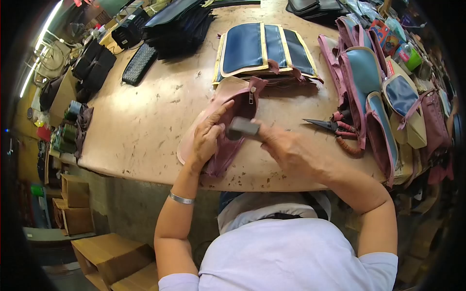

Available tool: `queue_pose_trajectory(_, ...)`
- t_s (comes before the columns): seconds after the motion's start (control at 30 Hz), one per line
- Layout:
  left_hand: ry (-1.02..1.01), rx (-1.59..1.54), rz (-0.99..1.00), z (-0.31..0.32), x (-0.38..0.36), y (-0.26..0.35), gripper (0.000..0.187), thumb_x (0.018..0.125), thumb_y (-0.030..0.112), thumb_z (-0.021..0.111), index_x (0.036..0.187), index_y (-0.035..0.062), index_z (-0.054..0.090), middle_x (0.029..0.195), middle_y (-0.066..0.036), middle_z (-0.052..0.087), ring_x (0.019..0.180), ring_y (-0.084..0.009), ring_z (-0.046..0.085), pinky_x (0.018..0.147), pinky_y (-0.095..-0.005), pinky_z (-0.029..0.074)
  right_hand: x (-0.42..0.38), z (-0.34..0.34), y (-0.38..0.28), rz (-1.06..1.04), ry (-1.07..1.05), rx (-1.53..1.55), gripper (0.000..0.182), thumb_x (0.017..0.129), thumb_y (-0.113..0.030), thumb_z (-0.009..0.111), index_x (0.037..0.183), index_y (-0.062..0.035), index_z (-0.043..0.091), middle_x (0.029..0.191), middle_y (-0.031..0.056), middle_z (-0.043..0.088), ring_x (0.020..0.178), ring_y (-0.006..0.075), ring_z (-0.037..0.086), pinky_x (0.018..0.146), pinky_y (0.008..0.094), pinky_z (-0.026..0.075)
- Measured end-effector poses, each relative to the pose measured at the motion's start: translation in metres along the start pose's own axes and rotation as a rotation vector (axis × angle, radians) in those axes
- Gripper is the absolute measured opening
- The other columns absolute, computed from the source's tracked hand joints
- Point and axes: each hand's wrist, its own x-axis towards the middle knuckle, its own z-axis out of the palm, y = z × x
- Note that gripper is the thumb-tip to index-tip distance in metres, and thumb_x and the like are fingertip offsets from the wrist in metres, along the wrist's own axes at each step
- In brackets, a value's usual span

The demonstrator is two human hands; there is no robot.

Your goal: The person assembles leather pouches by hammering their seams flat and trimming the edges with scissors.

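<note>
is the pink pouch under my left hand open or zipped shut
Open: the pouch gapes below its zipper pull, showing a dark interior beside your left hand.

Bag-making workshop: scuffed worktable (136, 131), stacked panels (242, 51), unfinished pouches (224, 160), scissors (323, 124), cardboard boxes (114, 254)

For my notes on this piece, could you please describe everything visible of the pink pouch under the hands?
The pink pouch looks like soft leatherette, with a tan panel and a metallic zip pull near its far end. It lies slanted on the table, opening showing, left hand on it; the right hand holds a blurred grey tool over it.
</note>
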Motion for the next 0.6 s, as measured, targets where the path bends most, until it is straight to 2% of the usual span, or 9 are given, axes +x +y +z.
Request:
queue_pose_trajectory(0.07, 0.019, 0.016, 0.088, 0.011, 0.0, 0.001, 0.055, 0.076, 0.001, 0.039, 0.13, 0.0081, 0.046, 0.123, -0.009, 0.052, 0.101, -0.0071, 0.048, 0.089, -0.0162, 0.034, -0.001, 0.001, -0.006, 0.049, -0.079, 0.054, 0.042, 0.088, -0.013, 0.045, 0.128, -0.0048, 0.034, 0.089, 0.0198, 0.056, 0.073, 0.0348, 0.059, 0.061, 0.0427, 0.047)
queue_pose_trajectory(0.1, 0.025, -0.021, 0.136, 0.022, 0.001, -0.008, 0.054, 0.077, 0.001, 0.039, 0.13, 0.0067, 0.046, 0.123, -0.008, 0.052, 0.096, -0.0065, 0.05, 0.086, -0.0168, 0.036, -0.013, -0.011, -0.005, 0.053, -0.123, -0.027, 0.042, 0.087, -0.013, 0.045, 0.128, -0.0045, 0.034, 0.087, 0.0193, 0.056, 0.073, 0.0347, 0.059, 0.061, 0.0428, 0.047)
queue_pose_trajectory(0.17, 0.04, -0.046, 0.234, 0.011, 0.002, -0.006, 0.053, 0.077, 0.001, 0.038, 0.13, 0.0027, 0.045, 0.123, -0.007, 0.052, 0.092, -0.006, 0.05, 0.083, -0.0176, 0.038, -0.01, -0.01, -0.018, -0.023, -0.047, -0.021, 0.042, 0.086, -0.012, 0.046, 0.127, -0.004, 0.035, 0.084, 0.0182, 0.055, 0.072, 0.0346, 0.059, 0.061, 0.0428, 0.047)
queue_pose_trajectory(0.27, 0.035, -0.084, 0.156, 0.005, -0.001, -0.001, 0.053, 0.076, 0.0, 0.038, 0.129, -0.0025, 0.044, 0.126, -0.008, 0.05, 0.103, -0.0103, 0.05, 0.09, -0.021, 0.036, -0.008, 0.005, -0.02, -0.05, -0.156, -0.044, 0.045, 0.086, -0.012, 0.047, 0.128, -0.0042, 0.035, 0.082, 0.0165, 0.054, 0.07, 0.0341, 0.059, 0.059, 0.0419, 0.047)
queue_pose_trajectory(0.33, 0.047, -0.136, 0.005, 0.005, -0.006, 0.006, 0.053, 0.076, -0.001, 0.037, 0.129, -0.0037, 0.043, 0.13, -0.01, 0.046, 0.118, -0.0137, 0.04, 0.1, -0.0231, 0.028, -0.01, 0.002, -0.026, -0.094, -0.14, -0.076, 0.047, 0.085, -0.013, 0.047, 0.129, -0.0051, 0.034, 0.082, 0.0162, 0.054, 0.069, 0.0338, 0.059, 0.059, 0.0417, 0.048)
queue_pose_trajectory(0.4, 0.047, -0.198, 0.012, 0.006, -0.004, 0.007, 0.053, 0.076, -0.003, 0.037, 0.129, -0.0041, 0.043, 0.131, -0.011, 0.045, 0.123, -0.0147, 0.037, 0.102, -0.024, 0.026, -0.008, 0.002, -0.028, -0.1, -0.159, -0.081, 0.046, 0.085, -0.014, 0.047, 0.129, -0.0063, 0.034, 0.082, 0.0159, 0.055, 0.069, 0.0336, 0.06, 0.058, 0.0416, 0.048)
queue_pose_trajectory(0.47, 0.032, -0.267, 0.16, 0.008, -0.001, 0.001, 0.054, 0.075, -0.005, 0.036, 0.129, -0.0037, 0.043, 0.129, -0.011, 0.047, 0.118, -0.0134, 0.043, 0.099, -0.0239, 0.031, -0.006, 0.009, -0.032, -0.063, -0.215, -0.039, 0.044, 0.085, -0.015, 0.047, 0.127, -0.0075, 0.035, 0.082, 0.0157, 0.055, 0.068, 0.0333, 0.06, 0.058, 0.0416, 0.048)
queue_pose_trajectory(0.57, 0.043, -0.283, 0.211, 0.004, 0.004, -0.013, 0.053, 0.076, -0.006, 0.035, 0.129, -0.0023, 0.044, 0.127, -0.009, 0.048, 0.112, -0.0119, 0.047, 0.094, -0.0251, 0.037, -0.011, 0.009, -0.036, -0.121, -0.169, 0.01, 0.039, 0.085, -0.014, 0.047, 0.123, -0.0087, 0.036, 0.082, 0.0162, 0.055, 0.07, 0.0346, 0.06, 0.058, 0.0419, 0.048)
queue_pose_trajectory(0.6, 0.046, -0.278, 0.156, 0.006, 0.003, -0.012, 0.052, 0.077, -0.005, 0.036, 0.128, -0.0018, 0.045, 0.126, -0.01, 0.049, 0.11, -0.0144, 0.049, 0.092, -0.0273, 0.038, -0.011, 0.011, -0.033, -0.133, -0.175, 0.028, 0.038, 0.085, -0.013, 0.047, 0.122, -0.0087, 0.036, 0.082, 0.0164, 0.055, 0.07, 0.0348, 0.06, 0.058, 0.042, 0.048)
